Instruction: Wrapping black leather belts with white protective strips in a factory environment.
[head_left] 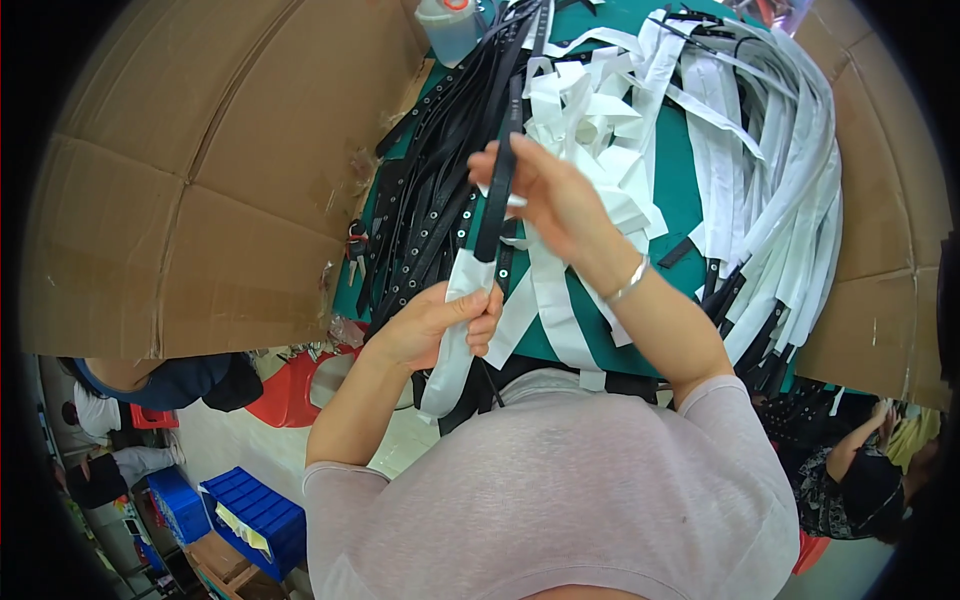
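A black belt [495,205] runs up from a white wrapping sleeve [455,365] that covers its lower end. My left hand [450,322] is closed around the sleeve, thumb on top, just below where the bare belt comes out. Higher up, my right hand [560,195] has its fingers curled about the belt and looks slightly blurred. On the left lies a pile of black belts [425,215] with metal eyelets. Loose white strips [590,120] are heaped beyond my right hand. At the right, a bundle of white-wrapped belts [800,150] hangs in a curve.
Tall cardboard walls [250,150] flank the green table [678,190]. Scissors [356,245] lie at its left edge, and a translucent bottle [450,30] stands at the back. Blue crates [255,520] and a red stool [285,390] are at lower left. Other people sit on both sides.
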